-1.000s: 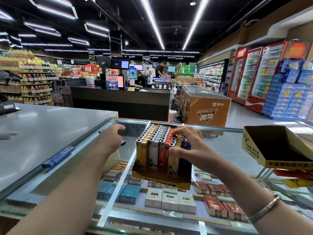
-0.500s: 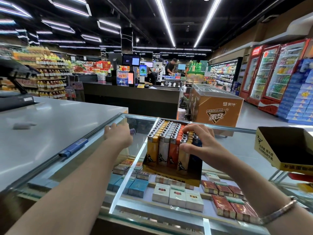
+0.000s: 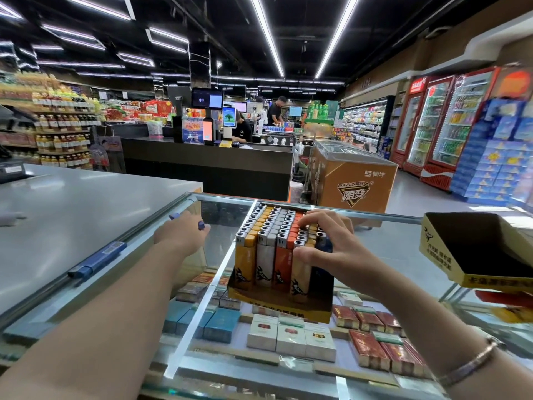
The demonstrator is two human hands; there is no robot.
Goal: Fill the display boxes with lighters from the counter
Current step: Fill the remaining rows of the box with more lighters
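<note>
Head camera looks down over a glass table (image 3: 383, 249) in a supermarket, with both bare arms reaching forward across it. A yellow display box (image 3: 281, 306) stands on the glass in the middle, packed with upright lighters (image 3: 268, 241) in rows of yellow, white, orange and dark blue. The right hand (image 3: 331, 243) sits on the right side of that pack: its fingers are curled over the metal tops of the lighters and its thumb presses the front of a pale yellow one, so it grips the right-hand rows. The left hand (image 3: 180, 236) lies further left, near the table's edge, its fingers curled round a small blue lighter (image 3: 201, 225) whose ends show on either side of the hand. Another blue lighter (image 3: 96, 262) lies in the metal rail along the left edge. A second display box (image 3: 478, 252), tilted and dark inside, stands well apart on the right. Cigarette packs (image 3: 291, 337) lie under the glass. A bracelet (image 3: 473, 362) circles the right wrist.
</note>
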